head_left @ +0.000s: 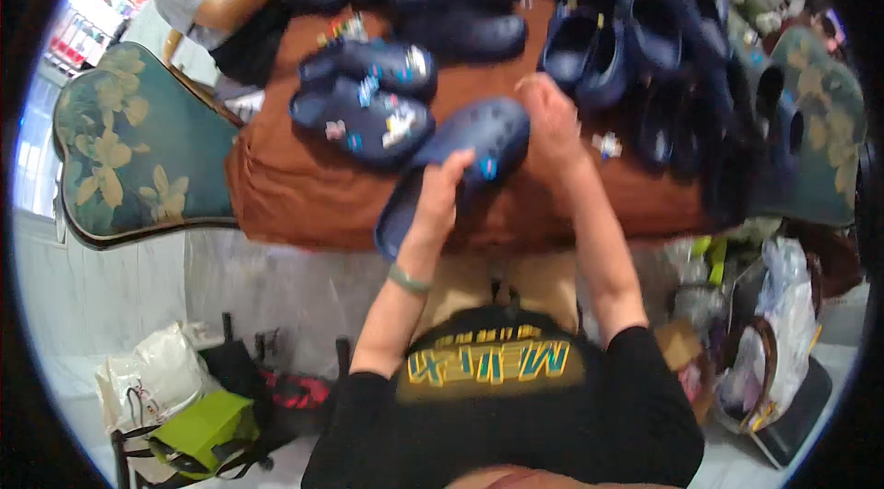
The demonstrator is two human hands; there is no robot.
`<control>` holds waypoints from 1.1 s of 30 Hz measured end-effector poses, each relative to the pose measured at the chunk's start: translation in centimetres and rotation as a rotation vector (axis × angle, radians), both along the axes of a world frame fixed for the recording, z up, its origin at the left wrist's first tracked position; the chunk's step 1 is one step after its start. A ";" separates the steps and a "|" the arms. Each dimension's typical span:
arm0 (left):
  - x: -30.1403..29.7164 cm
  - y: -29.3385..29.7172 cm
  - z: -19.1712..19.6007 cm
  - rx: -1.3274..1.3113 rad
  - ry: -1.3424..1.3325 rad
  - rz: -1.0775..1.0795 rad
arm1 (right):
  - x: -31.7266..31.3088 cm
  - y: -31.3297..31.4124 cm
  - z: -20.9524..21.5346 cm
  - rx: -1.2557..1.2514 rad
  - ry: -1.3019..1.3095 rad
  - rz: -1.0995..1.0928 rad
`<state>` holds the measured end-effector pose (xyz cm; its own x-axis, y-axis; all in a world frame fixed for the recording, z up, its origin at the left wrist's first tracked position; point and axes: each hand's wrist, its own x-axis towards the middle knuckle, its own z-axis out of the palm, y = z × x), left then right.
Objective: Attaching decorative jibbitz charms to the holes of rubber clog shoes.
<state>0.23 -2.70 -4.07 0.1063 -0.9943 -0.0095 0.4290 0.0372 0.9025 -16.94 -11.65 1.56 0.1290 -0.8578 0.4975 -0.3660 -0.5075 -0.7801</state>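
A navy clog (493,128) with holes across its toe is tilted over the near edge of the table. My left hand (442,194) is closed round its side, and a small light-blue charm (489,168) sits on the clog close to my thumb. Beside the toe, apart from the clog or just touching it, my right hand (552,116) is blurred with its fingers pinched together; whatever they hold is too small to make out. Left of the held clog lies a pair of navy clogs (354,125) with white, pink and blue charms. A loose white charm (608,145) rests on the cloth to the right.
A brown cloth (304,203) covers the table. Many more navy clogs (603,52) crowd its back and right side. Floral-backed chairs (138,144) stand at both ends. Another person's arm (241,3) reaches in at the far left. Bags (204,429) lie on the floor.
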 end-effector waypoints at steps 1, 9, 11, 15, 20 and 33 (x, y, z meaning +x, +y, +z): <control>0.0 0.1 1.0 0.108 0.069 0.013 | -0.9 0.4 -1.0 -0.065 0.068 0.017; 0.0 -0.6 -0.3 0.091 0.145 0.002 | -6.9 3.7 -8.9 -0.090 0.506 -0.303; 0.4 -0.4 -0.4 0.076 0.047 -0.004 | -6.6 3.7 -9.0 -0.125 0.477 -0.305; 0.0 0.4 2.2 0.156 0.024 0.037 | -4.6 4.6 -6.7 -0.066 0.270 -0.249; 0.7 -0.1 0.3 0.197 0.175 0.005 | 0.3 6.6 -5.3 -0.035 0.064 0.208; 0.6 -0.5 0.6 0.252 0.294 0.039 | 2.2 7.4 -7.3 -0.032 -0.084 0.179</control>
